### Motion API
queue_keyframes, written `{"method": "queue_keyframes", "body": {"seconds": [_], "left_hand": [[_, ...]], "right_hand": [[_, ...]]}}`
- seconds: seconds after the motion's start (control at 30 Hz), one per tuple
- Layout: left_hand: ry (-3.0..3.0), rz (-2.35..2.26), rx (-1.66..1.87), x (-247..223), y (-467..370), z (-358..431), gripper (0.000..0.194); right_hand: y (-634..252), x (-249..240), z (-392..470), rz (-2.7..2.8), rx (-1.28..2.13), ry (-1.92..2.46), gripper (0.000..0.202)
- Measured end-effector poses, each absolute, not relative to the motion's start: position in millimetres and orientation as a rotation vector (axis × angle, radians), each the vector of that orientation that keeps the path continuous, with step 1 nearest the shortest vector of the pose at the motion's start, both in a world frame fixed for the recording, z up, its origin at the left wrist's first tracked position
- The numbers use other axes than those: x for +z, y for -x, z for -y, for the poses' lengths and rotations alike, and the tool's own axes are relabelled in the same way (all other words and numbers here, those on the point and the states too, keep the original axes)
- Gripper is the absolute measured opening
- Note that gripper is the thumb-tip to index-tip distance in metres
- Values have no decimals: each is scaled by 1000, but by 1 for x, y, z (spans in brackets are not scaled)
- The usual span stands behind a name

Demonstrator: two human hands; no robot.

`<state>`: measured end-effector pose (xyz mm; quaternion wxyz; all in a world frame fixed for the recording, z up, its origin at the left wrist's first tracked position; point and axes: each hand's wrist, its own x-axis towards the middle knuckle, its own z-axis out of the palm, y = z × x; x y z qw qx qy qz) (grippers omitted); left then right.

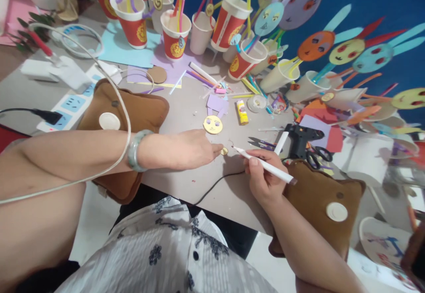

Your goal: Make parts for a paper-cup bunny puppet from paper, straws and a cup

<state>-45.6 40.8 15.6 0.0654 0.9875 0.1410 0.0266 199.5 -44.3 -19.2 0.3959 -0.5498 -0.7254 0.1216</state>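
My left hand (pixel 191 148) lies low over the table with its fingers stretched out. One fingertip touches the edge of a small yellow disc (pixel 224 151), whose dark marking is too small to read. In my right hand (pixel 264 173) is a white marker (pixel 265 165), gripped like a pen, uncapped, its dark tip pointing left just beside the disc. A yellow paper face (pixel 213 125) with drawn eyes and mouth lies just beyond my left fingers. Purple paper pieces (pixel 217 104) lie behind it, and a yellow glue stick (pixel 242 112) is to their right.
Red and white paper cups (pixel 175 36) with straws and paper faces line the back. A black glue gun (pixel 301 138) and scissors (pixel 318 155) lie right. Brown cushions (pixel 133 107) flank my arms. A white cable (pixel 124 107) crosses my left forearm; a power strip (pixel 71 105) sits left.
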Motion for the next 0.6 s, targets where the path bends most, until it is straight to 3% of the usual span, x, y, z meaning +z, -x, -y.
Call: {"method": "queue_keyframes", "body": {"seconds": [0.3,0.6], "left_hand": [[-3055,-403,-115,25,44,-38,45],[-2902,-510,45,11,45,-35,42]], "right_hand": [[-192,-13,41,1760,272,1473,11],[-184,-22,43,1851,262,1358,12]]}}
